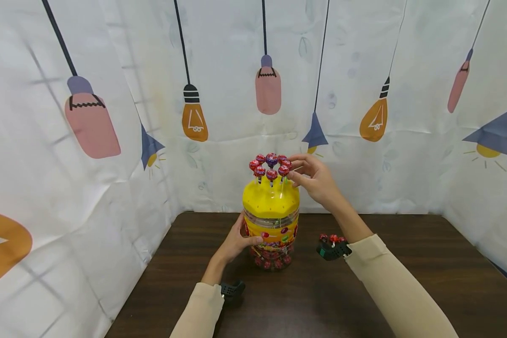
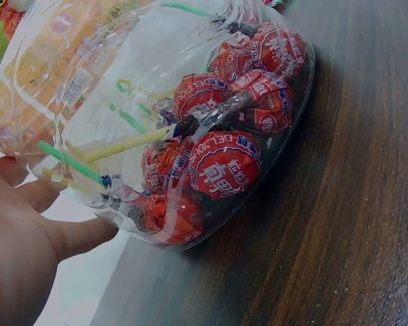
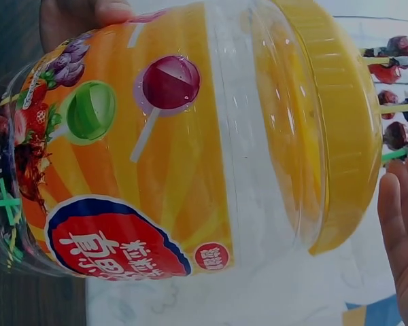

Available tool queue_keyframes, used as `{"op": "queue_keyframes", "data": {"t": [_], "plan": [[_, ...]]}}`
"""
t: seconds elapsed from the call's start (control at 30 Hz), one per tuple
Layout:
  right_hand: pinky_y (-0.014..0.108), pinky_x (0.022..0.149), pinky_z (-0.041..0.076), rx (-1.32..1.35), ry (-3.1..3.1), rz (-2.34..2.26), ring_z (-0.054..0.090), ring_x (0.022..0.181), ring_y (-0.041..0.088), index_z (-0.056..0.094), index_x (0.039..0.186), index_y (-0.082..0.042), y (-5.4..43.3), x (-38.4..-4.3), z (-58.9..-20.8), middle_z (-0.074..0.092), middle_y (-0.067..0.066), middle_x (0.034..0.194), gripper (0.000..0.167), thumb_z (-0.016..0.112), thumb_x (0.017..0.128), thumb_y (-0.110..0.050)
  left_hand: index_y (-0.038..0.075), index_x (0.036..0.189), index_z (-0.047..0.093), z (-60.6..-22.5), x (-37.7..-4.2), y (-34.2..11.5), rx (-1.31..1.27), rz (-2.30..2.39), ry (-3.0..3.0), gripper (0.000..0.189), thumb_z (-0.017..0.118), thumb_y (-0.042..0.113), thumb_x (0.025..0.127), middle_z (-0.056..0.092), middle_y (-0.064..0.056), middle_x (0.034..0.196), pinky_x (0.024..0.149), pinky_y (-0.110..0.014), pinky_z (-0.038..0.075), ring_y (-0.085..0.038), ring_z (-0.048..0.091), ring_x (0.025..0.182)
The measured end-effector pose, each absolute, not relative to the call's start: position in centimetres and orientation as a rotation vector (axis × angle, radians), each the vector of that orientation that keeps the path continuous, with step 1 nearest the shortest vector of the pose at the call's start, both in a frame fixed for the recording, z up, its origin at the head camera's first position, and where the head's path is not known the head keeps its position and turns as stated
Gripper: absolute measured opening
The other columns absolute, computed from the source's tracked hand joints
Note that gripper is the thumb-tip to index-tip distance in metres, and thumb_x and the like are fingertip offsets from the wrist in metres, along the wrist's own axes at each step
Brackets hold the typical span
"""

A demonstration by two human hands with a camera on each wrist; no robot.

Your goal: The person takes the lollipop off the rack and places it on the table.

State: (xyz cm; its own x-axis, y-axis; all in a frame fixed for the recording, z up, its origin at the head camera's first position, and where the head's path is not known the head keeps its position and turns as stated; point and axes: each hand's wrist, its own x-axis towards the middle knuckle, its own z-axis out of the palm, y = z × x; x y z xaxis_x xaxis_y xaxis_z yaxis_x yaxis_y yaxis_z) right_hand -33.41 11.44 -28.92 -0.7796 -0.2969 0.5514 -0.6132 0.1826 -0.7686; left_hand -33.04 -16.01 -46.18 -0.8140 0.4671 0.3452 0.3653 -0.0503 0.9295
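A clear plastic jar (image 1: 272, 238) with a yellow lid (image 1: 270, 199) and a lollipop-printed label stands upright on the table. Wrapped lollipops (image 1: 272, 175) stick up in a ring from the lid, their sticks in its top. My left hand (image 1: 236, 243) grips the jar's left side, thumb across the front. At the right of the ring, my right hand (image 1: 314, 180) pinches a lollipop (image 1: 286, 164) between thumb and fingers. In the right wrist view its fingers (image 3: 392, 217) show beside the lid; their contact is cut off by the frame edge.
More red-wrapped lollipops (image 2: 224, 163) lie inside the jar's bottom. Several loose lollipops (image 1: 334, 238) rest on the dark wooden table (image 1: 388, 272), partly behind my right wrist strap (image 1: 334, 251). A white printed curtain (image 1: 232, 178) hangs behind the table and along both sides.
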Motion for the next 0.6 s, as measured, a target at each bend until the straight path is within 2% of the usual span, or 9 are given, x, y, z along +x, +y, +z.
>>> {"op": "queue_keyframes", "data": {"t": [0.33, 0.6], "plan": [[0.036, 0.074, 0.063, 0.87, -2.171, 1.613, 0.069, 0.09, 0.028, 0.059, 0.13, -0.008, 11.1, -33.79, -28.86, 0.067, 0.017, 0.11, 0.032, 0.068, 0.099, -0.012, 0.035, 0.16, 0.023, -46.1, -32.98, -15.93, 0.906, 2.022, 2.118, 0.09, 0.079, 0.03, 0.091, 0.049, -0.007, 0.151, 0.113, -0.046, 0.049, -0.025, 0.055, 0.133], [0.035, 0.07, 0.063, 0.872, -2.129, 1.559, 0.071, 0.089, 0.032, 0.062, 0.132, -0.009, 10.85, -34.11, -29.15, 0.067, 0.019, 0.108, 0.033, 0.067, 0.099, -0.007, 0.036, 0.16, 0.022, -46.13, -32.97, -15.96, 0.903, 2.014, 2.13, 0.089, 0.078, 0.028, 0.091, 0.049, -0.007, 0.151, 0.113, -0.046, 0.048, -0.024, 0.055, 0.133]]}}
